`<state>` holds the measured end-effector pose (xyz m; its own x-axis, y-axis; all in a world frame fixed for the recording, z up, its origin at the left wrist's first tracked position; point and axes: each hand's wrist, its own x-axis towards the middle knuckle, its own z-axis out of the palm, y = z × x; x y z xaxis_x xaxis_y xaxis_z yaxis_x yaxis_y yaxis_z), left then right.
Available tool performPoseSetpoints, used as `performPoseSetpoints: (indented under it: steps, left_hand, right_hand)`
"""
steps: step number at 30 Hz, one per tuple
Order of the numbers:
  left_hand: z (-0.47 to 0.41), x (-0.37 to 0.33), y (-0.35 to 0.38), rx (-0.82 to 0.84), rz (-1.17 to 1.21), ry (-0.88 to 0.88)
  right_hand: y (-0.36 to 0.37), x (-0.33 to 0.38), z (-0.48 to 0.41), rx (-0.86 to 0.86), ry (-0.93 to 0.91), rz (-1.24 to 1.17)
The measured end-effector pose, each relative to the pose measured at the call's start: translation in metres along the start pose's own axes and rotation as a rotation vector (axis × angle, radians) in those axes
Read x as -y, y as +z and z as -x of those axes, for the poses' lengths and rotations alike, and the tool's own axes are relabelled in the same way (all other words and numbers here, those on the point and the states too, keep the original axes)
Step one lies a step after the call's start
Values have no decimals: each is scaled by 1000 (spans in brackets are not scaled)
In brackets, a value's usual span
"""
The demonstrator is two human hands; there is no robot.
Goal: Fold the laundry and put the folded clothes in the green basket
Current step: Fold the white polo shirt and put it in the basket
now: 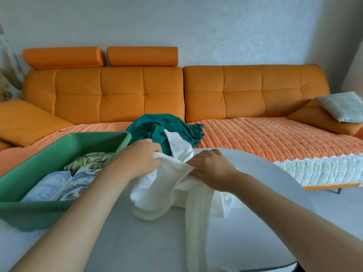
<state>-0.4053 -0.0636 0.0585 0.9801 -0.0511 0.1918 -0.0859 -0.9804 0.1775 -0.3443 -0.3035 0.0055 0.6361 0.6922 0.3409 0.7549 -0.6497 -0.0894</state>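
**Both hands on white garment, table edge**

Left hand (141,156): fingers curled, gripping a bunched edge of the white garment (169,190) at its far left side. The hand is just right of the green basket (29,212).

Right hand (210,167): back of the hand up, fingers bent down over the same garment, thumb tucked into a fold, so it holds cloth too. The two hands are near each other with a ridge of fabric between them.

The white garment is crumpled, not folded. Most of it is heaped on the pale round table (271,177). One long strip trails toward the camera between the forearms. A flap sticks up at the far end and lies against the teal garment (151,127).

The teal garment is a loose pile at the far table edge, behind the hands and touching the basket's right corner.

The green basket sits on the left of the table. Inside it, packed side by side:
- leaf-print piece (90,161), farthest back
- blue-patterned piece (81,182), in the middle
- light blue piece (47,185), on the left

Behind the table stands an orange sofa (137,91) with an orange textured cover (265,138) on the seat. A pale checked cushion (341,107) lies at its right end.
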Motion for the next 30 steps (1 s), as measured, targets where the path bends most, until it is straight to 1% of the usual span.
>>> performPoseSetpoints:
  steps: [1, 3, 5, 6, 8, 10, 12, 13, 15, 17, 18, 20, 22, 24, 27, 28, 30]
  left_hand:
    - [-4, -3, 3, -55, 30, 4]
    - [-10, -12, 10, -134, -20, 30]
    - [-21, -19, 17, -209, -240, 57]
    - [-27, -23, 18, -241, -358, 67]
    - [-44, -32, 19, -240, -461, 39]
    - [-65, -40, 20, -133, -453, -25]
    - [-92, -50, 20, -40, -365, -72]
    - [-105, -56, 20, -14, -261, -105]
    - [-132, -69, 22, 3, 8, -190]
    - [-158, -80, 27, -41, 231, -257]
    - [-172, -83, 30, -71, 337, -280]
    - [-194, -87, 40, -104, 592, -258]
    - [-207, -89, 49, -48, 728, -191]
    - [-216, -86, 65, 44, 742, -147]
    - [-221, -74, 91, 154, 709, -143]
    - [-221, -68, 99, 178, 689, -147]
    - [-219, -56, 115, 220, 583, -142]
  right_hand:
    - [1, -7, -1, -96, -42, 145]
    - [-1, -18, -4, -201, -37, 269]
    - [-7, -22, -8, -177, 16, 309]
    - [-10, -25, -9, -140, 88, 295]
    - [-18, -35, -16, -95, 260, 253]
    - [-20, -47, -24, -107, 424, 140]
    - [-18, -62, -32, -151, 581, -59]
    - [-17, -69, -35, -197, 639, -160]
    - [-12, -86, -39, -318, 682, -294]
    - [-7, -103, -43, -398, 663, -333]
    - [-3, -113, -44, -385, 640, -334]
    - [6, -130, -49, -248, 574, -261]
    - [18, -148, -54, -90, 541, -114]
    - [29, -168, -57, 38, 544, 20]
    - [46, -186, -58, 272, 559, 68]
    - [51, -187, -59, 309, 569, 68]
    - [56, -183, -63, 316, 571, 88]
